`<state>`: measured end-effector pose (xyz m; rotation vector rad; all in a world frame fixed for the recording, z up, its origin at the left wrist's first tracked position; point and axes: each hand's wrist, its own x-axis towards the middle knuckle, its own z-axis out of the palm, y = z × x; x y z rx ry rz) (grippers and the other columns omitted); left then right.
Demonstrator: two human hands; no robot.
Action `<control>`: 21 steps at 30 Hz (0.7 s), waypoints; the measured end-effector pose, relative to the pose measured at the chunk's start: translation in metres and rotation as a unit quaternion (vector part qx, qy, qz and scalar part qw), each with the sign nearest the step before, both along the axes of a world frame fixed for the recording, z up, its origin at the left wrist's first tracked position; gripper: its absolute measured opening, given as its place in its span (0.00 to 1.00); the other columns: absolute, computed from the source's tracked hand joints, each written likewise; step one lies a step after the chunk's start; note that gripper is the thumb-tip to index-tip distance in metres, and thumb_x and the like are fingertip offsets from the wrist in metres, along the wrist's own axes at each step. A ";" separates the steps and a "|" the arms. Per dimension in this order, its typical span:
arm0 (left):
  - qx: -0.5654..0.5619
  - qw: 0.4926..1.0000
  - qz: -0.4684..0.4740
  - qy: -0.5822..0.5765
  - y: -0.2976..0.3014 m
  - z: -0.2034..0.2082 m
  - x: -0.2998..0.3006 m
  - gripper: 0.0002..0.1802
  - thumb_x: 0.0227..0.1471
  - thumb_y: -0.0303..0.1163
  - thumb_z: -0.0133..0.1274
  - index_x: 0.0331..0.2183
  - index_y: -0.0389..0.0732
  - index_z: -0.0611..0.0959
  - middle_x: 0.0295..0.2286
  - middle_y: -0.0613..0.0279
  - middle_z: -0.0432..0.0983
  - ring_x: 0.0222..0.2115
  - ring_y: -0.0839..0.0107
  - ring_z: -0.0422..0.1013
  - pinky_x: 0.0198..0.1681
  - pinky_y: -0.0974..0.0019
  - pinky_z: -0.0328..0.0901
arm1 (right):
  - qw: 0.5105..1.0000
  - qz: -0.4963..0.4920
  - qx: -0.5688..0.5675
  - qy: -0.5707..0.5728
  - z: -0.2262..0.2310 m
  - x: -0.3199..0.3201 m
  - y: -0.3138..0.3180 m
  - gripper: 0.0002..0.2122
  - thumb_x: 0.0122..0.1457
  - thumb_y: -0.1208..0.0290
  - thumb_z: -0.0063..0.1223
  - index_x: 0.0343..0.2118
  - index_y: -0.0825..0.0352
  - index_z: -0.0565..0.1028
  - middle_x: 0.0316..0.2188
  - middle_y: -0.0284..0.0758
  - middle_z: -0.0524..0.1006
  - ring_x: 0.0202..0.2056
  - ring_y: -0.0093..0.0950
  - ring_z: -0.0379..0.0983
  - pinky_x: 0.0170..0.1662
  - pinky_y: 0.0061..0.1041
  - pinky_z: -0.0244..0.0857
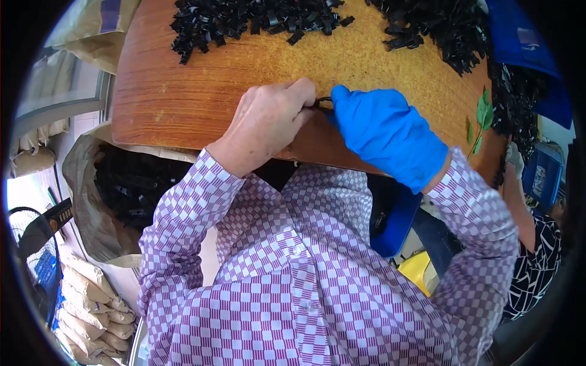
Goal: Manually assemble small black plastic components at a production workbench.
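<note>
Both of my hands meet over the near edge of a worn wooden table (201, 91). My bare left hand (268, 116) is closed, thumb and fingers pinching one end of a small black strip-like part (323, 99). On the other end my right hand (387, 131), in a blue glove, is closed as well. Most of the part is hidden by the fingers, so its full shape does not show. Farther up the table lie a heap of similar short black pieces (256, 21) and, to the right, a second heap (436, 30).
A paper sack (82, 201) of black pieces stands open below the table's left edge. Green leaves (484, 113) lie at the table's right. Blue bins (397, 229) sit under and beside it. Another person's arm (519, 195) is at far right. Filled sacks (91, 305) are stacked lower left.
</note>
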<state>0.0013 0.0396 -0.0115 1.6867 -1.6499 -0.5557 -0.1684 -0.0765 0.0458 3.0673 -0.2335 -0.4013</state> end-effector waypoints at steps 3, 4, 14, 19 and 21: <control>0.023 0.996 0.084 0.032 0.018 0.017 -0.002 0.07 0.50 0.25 0.58 0.34 0.37 0.78 0.23 0.55 0.77 0.23 0.63 0.76 0.27 0.63 0.69 | 0.996 -0.049 0.060 -0.049 -0.003 -0.011 0.004 0.09 0.61 0.68 0.49 0.39 0.68 0.70 0.21 0.38 0.73 0.22 0.34 0.74 0.23 0.34 0.66; 0.022 0.996 0.085 0.025 0.024 0.017 -0.003 0.07 0.50 0.25 0.58 0.34 0.37 0.78 0.23 0.55 0.77 0.23 0.63 0.76 0.27 0.63 0.69 | 0.987 -0.079 0.107 -0.088 -0.005 -0.015 0.005 0.10 0.62 0.67 0.50 0.41 0.68 0.70 0.22 0.39 0.74 0.22 0.34 0.74 0.24 0.34 0.66; 0.018 0.941 0.145 0.306 0.047 0.020 -0.049 0.11 0.57 0.23 0.53 0.43 0.36 0.81 0.30 0.64 0.78 0.23 0.80 0.70 0.29 0.76 0.66 | 0.902 -0.229 0.338 -0.138 -0.012 -0.043 0.032 0.28 0.60 0.67 0.56 0.63 0.56 0.60 0.25 0.42 0.77 0.22 0.39 0.74 0.25 0.36 0.65; 0.066 0.871 0.171 0.456 0.045 0.028 -0.065 0.14 0.61 0.30 0.51 0.45 0.34 0.79 0.32 0.65 0.79 0.22 0.80 0.70 0.27 0.76 0.65 | 0.920 -0.229 0.274 -0.160 -0.019 -0.058 0.041 0.34 0.59 0.69 0.57 0.67 0.56 0.54 0.21 0.42 0.76 0.20 0.38 0.73 0.23 0.35 0.64; 0.096 0.836 0.163 0.515 0.045 0.025 -0.069 0.16 0.62 0.34 0.49 0.47 0.34 0.78 0.33 0.64 0.78 0.20 0.80 0.69 0.25 0.76 0.63 | 0.932 -0.223 0.233 -0.164 -0.019 -0.062 0.045 0.35 0.58 0.70 0.57 0.67 0.56 0.53 0.20 0.42 0.75 0.19 0.38 0.73 0.23 0.35 0.63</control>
